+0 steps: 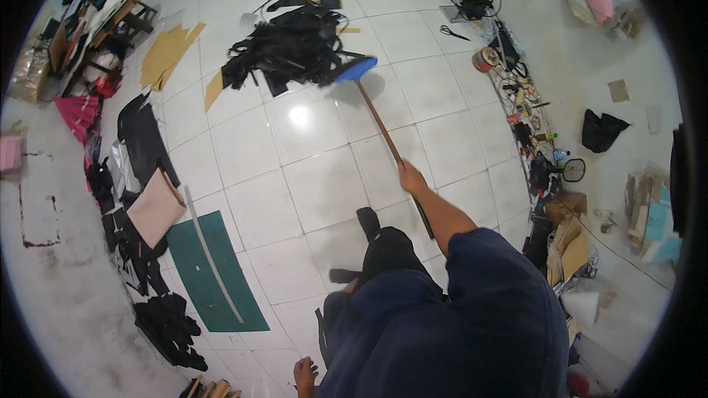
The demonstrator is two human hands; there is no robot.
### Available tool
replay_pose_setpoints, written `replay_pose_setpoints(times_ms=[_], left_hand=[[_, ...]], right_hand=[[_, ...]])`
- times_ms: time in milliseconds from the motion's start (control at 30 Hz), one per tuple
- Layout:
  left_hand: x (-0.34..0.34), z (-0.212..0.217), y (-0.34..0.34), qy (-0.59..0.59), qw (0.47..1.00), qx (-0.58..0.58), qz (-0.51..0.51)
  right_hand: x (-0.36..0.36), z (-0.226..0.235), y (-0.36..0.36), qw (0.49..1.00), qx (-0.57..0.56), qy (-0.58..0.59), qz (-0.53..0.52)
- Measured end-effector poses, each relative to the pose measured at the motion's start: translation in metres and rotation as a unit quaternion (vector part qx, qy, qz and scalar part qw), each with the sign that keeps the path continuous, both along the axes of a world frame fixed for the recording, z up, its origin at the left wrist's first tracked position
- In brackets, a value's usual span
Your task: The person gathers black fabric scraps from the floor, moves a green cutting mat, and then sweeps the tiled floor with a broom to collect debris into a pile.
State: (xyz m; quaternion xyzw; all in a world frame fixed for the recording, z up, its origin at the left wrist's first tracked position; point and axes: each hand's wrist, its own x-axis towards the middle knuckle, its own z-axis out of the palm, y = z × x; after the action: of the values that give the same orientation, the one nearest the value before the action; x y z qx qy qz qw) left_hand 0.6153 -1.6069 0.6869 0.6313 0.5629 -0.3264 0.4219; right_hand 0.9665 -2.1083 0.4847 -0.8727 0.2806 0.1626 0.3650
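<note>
Craft workshop: black scraps, cutting mat, scissors on floor.

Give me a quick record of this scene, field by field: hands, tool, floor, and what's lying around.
Right hand: gripping the broom handle
Left hand: low at the frame's bottom edge, empty as far as visible
Broom head: blue, against the pile of black scraps
Floor: white tiles
Left side: green cutting mat with a long ruler
Far side: scissors

Floor: I see glossy white square tiles across mid-frame.
Upper centre: heap of black fabric scraps.
Lower left: dark green rectangular cutting mat, long metal ruler on it.
Upper left: tan cardboard sheets.
Right: black crumpled bag.
</note>
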Motion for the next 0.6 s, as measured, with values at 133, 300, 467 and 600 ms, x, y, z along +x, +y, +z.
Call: replay_pose_setpoints(times_ms=[133, 300, 467, 600], left_hand=[[0.043, -0.017, -0.025, -0.06, 0.995, -0.055, -0.063], [0.091, -0.057, 0.017, -0.148, 0.985, -0.04, -0.073], [0.11, -0.064, 0.01, -0.184, 0.982, -0.037, -0.015], [0.091, -0.043, -0.03, -0.119, 0.99, -0.028, -0.075]], right_hand=[[-0.174, 0.041, -0.036, 0.997, -0.008, 0.075, -0.028], [-0.357, 0.12, -0.038, 0.978, 0.017, 0.194, -0.08], [-0.411, 0.103, -0.049, 0.971, 0.008, 0.225, -0.079], [-0.355, 0.054, -0.088, 0.969, -0.012, 0.238, -0.058]])
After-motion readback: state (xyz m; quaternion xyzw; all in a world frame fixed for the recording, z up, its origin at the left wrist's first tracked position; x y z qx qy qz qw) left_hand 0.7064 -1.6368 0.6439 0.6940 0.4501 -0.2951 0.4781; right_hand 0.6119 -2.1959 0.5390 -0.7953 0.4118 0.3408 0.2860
